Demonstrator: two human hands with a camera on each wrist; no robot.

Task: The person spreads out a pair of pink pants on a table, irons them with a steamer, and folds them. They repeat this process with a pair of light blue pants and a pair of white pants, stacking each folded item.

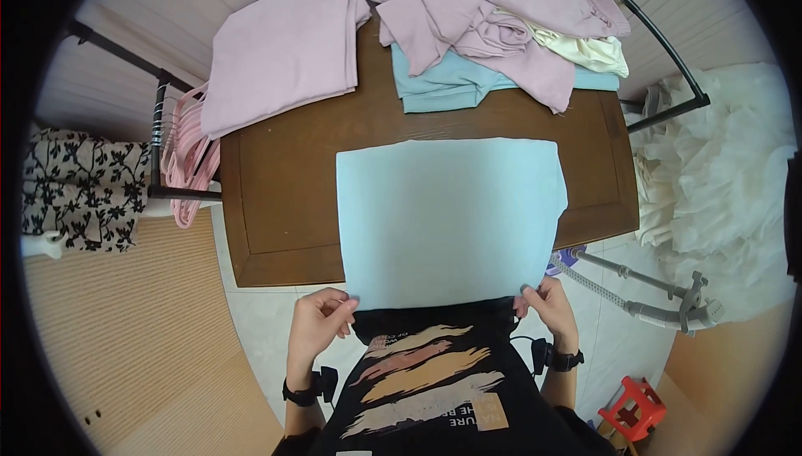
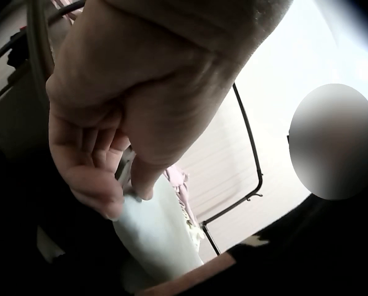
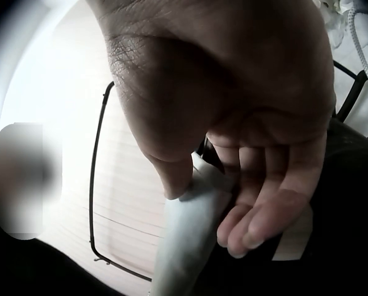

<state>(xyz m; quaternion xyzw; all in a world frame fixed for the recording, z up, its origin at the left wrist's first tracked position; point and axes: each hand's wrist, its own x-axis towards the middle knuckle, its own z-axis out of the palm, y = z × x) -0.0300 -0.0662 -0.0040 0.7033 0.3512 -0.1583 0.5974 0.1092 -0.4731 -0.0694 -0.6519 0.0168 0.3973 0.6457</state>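
My left hand [image 1: 319, 320] and right hand [image 1: 551, 312] each pinch a near corner of the light blue cloth [image 1: 449, 226], thumbs uppermost; the index fingertips are largely hidden. The cloth spans from my black shirt [image 1: 418, 372] over the near edge of the table [image 1: 280, 222], obscuring it; whether it touches the wood is unclear. Beyond lie folded pink fabric [image 1: 284, 55] and a heap of clothes [image 1: 493, 30], cut off at the top.

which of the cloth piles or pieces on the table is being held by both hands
The pale blue cloth, nearest the person, pinched at its two near corners; the folded pink cloth and the jumbled pile lie farther back, untouched.
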